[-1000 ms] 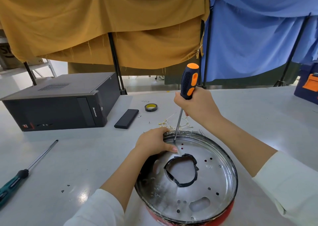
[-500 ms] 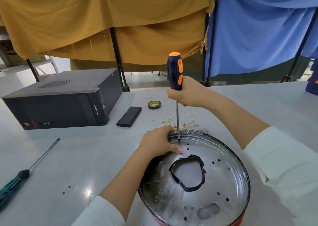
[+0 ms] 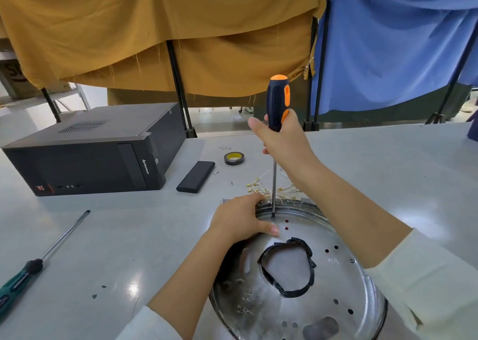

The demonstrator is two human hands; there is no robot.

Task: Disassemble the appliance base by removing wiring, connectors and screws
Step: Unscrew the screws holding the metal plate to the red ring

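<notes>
The appliance base point(image 3: 323, 282), a round shiny metal pan with a raised rim, sits on the grey counter point(image 3: 116, 236) at about 5 o'clock in the view, nearest the person. Inside it lie a loop of black tape point(image 3: 287, 267) around a central opening, several small drilled holes, a larger cut-out near the 6 o'clock edge, and a scatter of pale wire scraps point(image 3: 245, 306) on the pan's 7 o'clock side.

The right hand point(image 3: 282, 138) is curled round the lower part of the black-and-orange screwdriver point(image 3: 278, 104), which stands nearly upright; its shaft runs straight down and its tip meets the pan floor just inside the rim at 12 o'clock. The left hand point(image 3: 240, 218) grips the rim at about 11 o'clock, fingers wrapped over the edge and thumb lying flat on the inner surface beside two small red holes.

Just beyond the rim, at 12 o'clock, a tangle of thin wires with brass connectors point(image 3: 261, 188) rests on the counter. Farther back lie a roll of tape point(image 3: 234, 158) and a flat black bar point(image 3: 195, 176). A black computer case point(image 3: 95, 151) lies at 10 o'clock, and a green-handled screwdriver point(image 3: 33, 267) at 8 o'clock. Mustard and blue cloths hang behind.
</notes>
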